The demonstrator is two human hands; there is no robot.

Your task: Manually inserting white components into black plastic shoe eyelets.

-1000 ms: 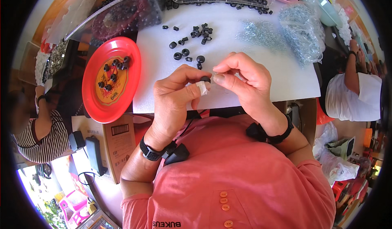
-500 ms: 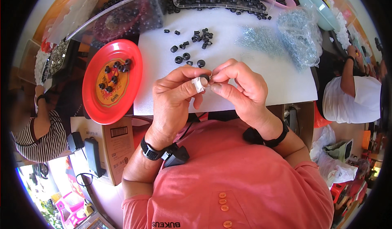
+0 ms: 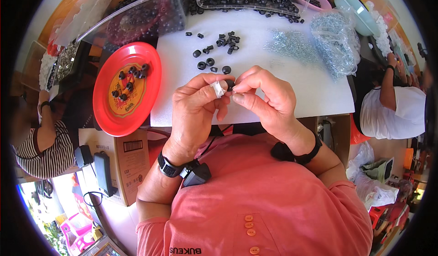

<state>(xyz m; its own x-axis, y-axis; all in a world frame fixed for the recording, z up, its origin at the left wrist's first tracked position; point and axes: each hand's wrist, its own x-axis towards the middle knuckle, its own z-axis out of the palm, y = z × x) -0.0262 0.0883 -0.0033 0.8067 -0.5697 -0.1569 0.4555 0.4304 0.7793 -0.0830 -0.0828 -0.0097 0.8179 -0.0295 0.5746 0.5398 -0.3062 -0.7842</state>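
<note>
My left hand, white tape wrapped on its thumb, pinches a small round black cord lock piece. Against that piece are the closed fingertips of my right hand; whatever they hold is too small to make out. Just beyond my hands, loose black cord lock parts lie on the white work surface, some round with holes, others small and blocky. Several assembled-looking black pieces rest on a red oval plate to the left.
A clear bin and another clear bin of black parts stand at the back. Tiny silvery springs lie loose beside a clear plastic bag. A pale green basin sits back right. Other people work at left and right.
My fingers have shifted slightly around the black piece, and my right fingertips now press closer to its side. The plate and loose parts stay in place.
</note>
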